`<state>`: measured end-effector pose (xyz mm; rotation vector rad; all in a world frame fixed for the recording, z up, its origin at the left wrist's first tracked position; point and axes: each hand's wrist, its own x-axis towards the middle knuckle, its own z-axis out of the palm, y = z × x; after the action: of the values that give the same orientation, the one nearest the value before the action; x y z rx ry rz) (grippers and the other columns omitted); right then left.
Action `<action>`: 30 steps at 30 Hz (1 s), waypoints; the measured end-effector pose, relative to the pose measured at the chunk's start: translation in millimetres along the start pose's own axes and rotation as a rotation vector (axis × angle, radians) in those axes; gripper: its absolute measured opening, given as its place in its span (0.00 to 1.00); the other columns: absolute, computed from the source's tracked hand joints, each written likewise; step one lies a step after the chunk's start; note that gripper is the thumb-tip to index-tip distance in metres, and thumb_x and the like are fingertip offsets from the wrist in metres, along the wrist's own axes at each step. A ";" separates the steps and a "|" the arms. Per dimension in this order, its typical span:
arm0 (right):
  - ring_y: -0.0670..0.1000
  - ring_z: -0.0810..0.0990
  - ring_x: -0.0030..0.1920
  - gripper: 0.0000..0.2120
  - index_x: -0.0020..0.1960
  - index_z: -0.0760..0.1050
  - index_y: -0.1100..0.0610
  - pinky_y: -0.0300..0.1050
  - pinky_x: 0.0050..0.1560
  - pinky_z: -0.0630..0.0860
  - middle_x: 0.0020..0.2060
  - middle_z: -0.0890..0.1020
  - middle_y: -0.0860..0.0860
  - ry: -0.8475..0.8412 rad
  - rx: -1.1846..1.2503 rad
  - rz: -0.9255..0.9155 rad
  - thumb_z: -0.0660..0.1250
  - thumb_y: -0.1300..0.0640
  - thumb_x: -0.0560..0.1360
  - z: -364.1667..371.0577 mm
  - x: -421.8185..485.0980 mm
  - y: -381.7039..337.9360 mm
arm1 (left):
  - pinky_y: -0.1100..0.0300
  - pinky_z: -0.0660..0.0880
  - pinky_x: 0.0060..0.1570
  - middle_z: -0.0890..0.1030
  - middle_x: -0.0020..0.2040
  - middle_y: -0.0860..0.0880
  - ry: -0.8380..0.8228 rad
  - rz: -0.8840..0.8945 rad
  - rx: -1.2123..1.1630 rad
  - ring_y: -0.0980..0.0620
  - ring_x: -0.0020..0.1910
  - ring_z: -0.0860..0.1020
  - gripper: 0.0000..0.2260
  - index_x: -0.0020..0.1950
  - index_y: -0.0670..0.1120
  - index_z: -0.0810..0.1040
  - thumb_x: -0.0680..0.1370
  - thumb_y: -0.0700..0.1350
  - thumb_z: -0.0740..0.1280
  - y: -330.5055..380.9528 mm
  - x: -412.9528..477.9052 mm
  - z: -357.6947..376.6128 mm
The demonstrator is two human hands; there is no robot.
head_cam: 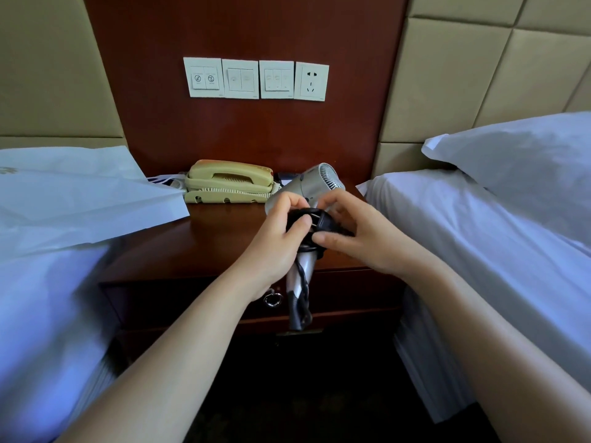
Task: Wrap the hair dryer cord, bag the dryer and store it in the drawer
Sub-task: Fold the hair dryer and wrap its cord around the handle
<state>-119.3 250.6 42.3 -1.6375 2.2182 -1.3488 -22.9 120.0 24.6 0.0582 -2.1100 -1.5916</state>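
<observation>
The left grip (pixel 281 228) is curled round the black cord (pixel 307 219), thumb pressed on the loops wound where the barrel meets the handle. The right grip (pixel 358 233) pinches the same bundle from the other side. Its fingers bend over what may be the plug, but the two hands cover most of it.

The silver hair dryer (pixel 315 183) is held in the air above the front edge of the nightstand surface (pixel 217 231), grille end up and away. Its handle hangs down in front of the drawer (pixel 351 298), with a strand of cord twisted along it. A ring pull (pixel 272 300) shows partly behind the left wrist.

Farther back on the surface sits a beige telephone (pixel 228 183). A white bag (pixel 80 199) lies on the left bed, one corner over the surface.
</observation>
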 end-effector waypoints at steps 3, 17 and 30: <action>0.48 0.76 0.35 0.10 0.51 0.68 0.50 0.47 0.31 0.77 0.37 0.74 0.48 -0.136 0.129 0.100 0.68 0.58 0.74 -10.3 -3.0 -5.9 | 0.53 0.69 0.57 0.72 0.50 0.51 -0.045 -0.007 0.029 0.53 0.49 0.71 0.07 0.48 0.53 0.68 0.81 0.42 0.56 1.4 -0.3 -3.6; 0.50 0.82 0.31 0.11 0.46 0.68 0.54 0.36 0.32 0.76 0.37 0.76 0.47 -0.158 0.061 0.062 0.69 0.65 0.73 -3.1 -11.8 -12.8 | 0.50 0.80 0.40 0.75 0.53 0.45 -0.155 -0.130 -0.140 0.45 0.46 0.80 0.04 0.53 0.49 0.69 0.80 0.42 0.60 5.5 -15.9 -5.2; 0.56 0.78 0.27 0.12 0.42 0.68 0.58 0.49 0.31 0.76 0.35 0.74 0.61 0.035 0.372 0.152 0.70 0.70 0.70 11.4 -2.1 -19.8 | 0.48 0.79 0.45 0.72 0.51 0.49 -0.020 0.102 0.116 0.48 0.49 0.75 0.05 0.49 0.52 0.71 0.79 0.42 0.61 11.0 -8.7 -11.9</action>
<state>-97.8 244.5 47.8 -1.2999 1.9120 -1.6338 -7.6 115.7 33.8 -0.0258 -2.1826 -1.4160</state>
